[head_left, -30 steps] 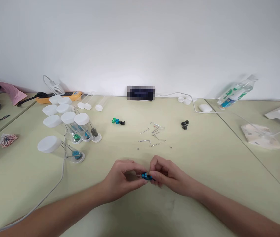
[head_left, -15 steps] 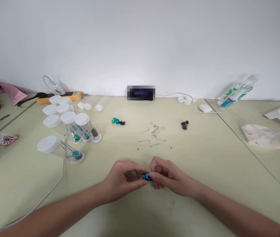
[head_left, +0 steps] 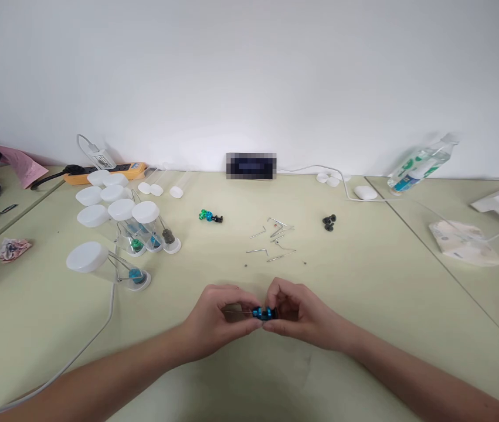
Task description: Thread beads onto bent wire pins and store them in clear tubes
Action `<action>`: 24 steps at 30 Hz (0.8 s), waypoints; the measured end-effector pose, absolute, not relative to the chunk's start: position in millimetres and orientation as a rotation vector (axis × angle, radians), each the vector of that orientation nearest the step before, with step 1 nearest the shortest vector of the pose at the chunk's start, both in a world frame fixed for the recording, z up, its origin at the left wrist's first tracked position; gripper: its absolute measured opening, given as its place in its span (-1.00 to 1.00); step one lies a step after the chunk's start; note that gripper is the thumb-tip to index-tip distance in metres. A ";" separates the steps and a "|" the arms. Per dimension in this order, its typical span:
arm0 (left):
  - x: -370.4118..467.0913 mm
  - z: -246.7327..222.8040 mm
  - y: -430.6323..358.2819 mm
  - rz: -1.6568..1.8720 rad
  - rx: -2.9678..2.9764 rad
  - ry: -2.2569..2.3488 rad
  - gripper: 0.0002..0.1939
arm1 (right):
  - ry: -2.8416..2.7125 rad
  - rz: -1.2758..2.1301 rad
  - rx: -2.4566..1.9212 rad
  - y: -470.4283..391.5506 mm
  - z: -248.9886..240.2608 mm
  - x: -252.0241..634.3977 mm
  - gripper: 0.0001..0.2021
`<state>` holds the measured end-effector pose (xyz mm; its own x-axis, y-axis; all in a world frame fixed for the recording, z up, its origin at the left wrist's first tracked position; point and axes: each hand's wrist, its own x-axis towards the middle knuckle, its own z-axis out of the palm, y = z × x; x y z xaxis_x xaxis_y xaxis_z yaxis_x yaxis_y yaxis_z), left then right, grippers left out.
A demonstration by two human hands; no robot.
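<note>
Between my two hands is a small blue and black metal part [head_left: 264,313] with a thin wire rod [head_left: 238,312] running out of its left end. My left hand [head_left: 220,319] pinches the left end between thumb and fingers. My right hand [head_left: 295,313] grips the right, black end, its thumb along the near side. Beyond the hands lie several bent metal wires [head_left: 275,234] and two tiny dark bits. Green, blue and black small parts [head_left: 210,217] sit in a cluster farther left. A small pile of black pieces [head_left: 329,222] lies to the right.
At left stand several clear tubes with white caps [head_left: 87,257], holding similar wired parts. Behind them is an orange power strip [head_left: 104,173]. A phone-like dark screen [head_left: 251,166] leans on the wall. At right are a bottle [head_left: 423,167], a white case [head_left: 366,193] and a packet [head_left: 464,243].
My right thumb has moved down off the top of the part, leaving more of its blue and black body in sight. The left hand stays nearly still.
</note>
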<state>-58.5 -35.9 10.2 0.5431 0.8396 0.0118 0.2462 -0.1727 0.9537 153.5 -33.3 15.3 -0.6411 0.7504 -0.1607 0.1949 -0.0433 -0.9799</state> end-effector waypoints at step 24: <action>-58.1 10.5 -36.0 0.681 1.698 0.936 -0.79 | -1.732 1.817 -0.932 -35.1 14.1 153.9 -0.81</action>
